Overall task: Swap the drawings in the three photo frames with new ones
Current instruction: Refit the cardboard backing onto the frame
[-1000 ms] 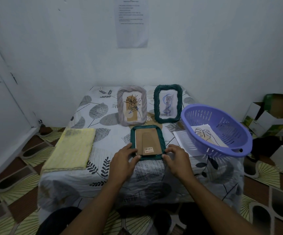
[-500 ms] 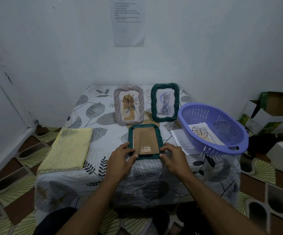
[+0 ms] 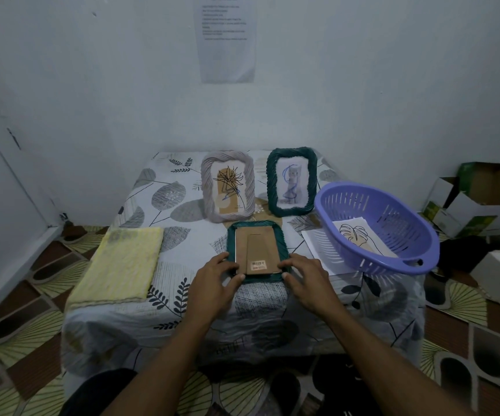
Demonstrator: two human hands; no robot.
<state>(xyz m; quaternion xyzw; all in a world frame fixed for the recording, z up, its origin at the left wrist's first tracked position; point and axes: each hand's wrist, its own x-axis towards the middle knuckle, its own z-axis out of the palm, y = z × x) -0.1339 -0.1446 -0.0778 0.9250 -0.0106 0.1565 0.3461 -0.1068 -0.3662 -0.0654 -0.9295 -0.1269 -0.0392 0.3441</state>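
Note:
A dark green frame lies face down on the table, its brown cardboard back with a fold-out stand facing up. My left hand holds its near left corner and my right hand holds its near right corner, thumbs at the front edge. Behind it a grey frame with a plant drawing and another dark green frame with a blue-line drawing stand upright. A leaf drawing lies in the purple basket. White paper sheets lie under the basket.
A yellow cloth lies on the table's left side. The table has a leaf-print cover and stands against a white wall. Open cardboard boxes sit on the floor at the right.
Both hands stay at the face-down frame's near corners; their fingers have shifted slightly along its edges. The camera view has drifted a little.

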